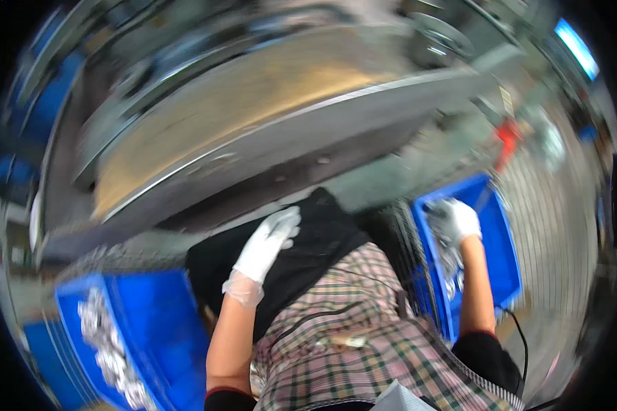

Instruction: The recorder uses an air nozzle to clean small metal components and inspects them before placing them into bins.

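My left hand (271,240), in a white glove with a clear cuff at the wrist, hovers over the black cloth (322,226) across my lap. Its fingers are stretched out and nothing shows in them. On the right, my gloved right hand (463,220) reaches down into a blue bin (506,267). Silvery metal parts (450,264) lie along that bin's left side, by the right fingertips. Blur hides whether those fingers hold a part.
At my left stands another blue bin (161,322) with a row of silvery parts (110,349). A machine bench with a tan top (253,103) spans the front, bearing a round metal container (439,44). A red object (507,140) is beyond the right bin.
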Action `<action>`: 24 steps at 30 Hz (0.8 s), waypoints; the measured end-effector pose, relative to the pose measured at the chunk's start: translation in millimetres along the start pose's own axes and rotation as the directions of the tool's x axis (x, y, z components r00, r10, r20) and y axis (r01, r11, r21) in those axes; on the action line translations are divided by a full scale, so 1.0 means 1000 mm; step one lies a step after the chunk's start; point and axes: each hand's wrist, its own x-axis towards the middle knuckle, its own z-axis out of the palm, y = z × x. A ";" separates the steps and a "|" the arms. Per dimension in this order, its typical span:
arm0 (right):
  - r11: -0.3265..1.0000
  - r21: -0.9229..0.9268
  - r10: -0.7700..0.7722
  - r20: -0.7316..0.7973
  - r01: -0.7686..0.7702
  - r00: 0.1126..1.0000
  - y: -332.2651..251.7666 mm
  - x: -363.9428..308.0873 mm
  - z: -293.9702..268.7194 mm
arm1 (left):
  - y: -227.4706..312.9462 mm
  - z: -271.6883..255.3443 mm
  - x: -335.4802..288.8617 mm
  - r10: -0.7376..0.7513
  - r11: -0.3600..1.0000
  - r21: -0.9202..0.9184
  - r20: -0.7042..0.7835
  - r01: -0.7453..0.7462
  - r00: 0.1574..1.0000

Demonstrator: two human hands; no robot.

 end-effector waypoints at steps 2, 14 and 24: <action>0.989 -0.060 0.136 0.014 -0.135 0.991 0.009 0.000 0.006 | -0.004 -0.032 -0.022 0.013 1.000 -0.012 -0.064 -0.014 0.998; 0.888 0.371 -0.384 0.278 0.270 0.880 -0.096 0.033 -0.123 | 0.108 -0.100 -0.259 0.156 0.794 0.572 -0.520 0.207 0.840; 0.673 0.576 -0.488 -0.126 0.464 0.864 -0.197 0.084 -0.167 | -0.014 -0.329 -0.373 -0.192 0.422 0.035 -0.973 0.906 0.127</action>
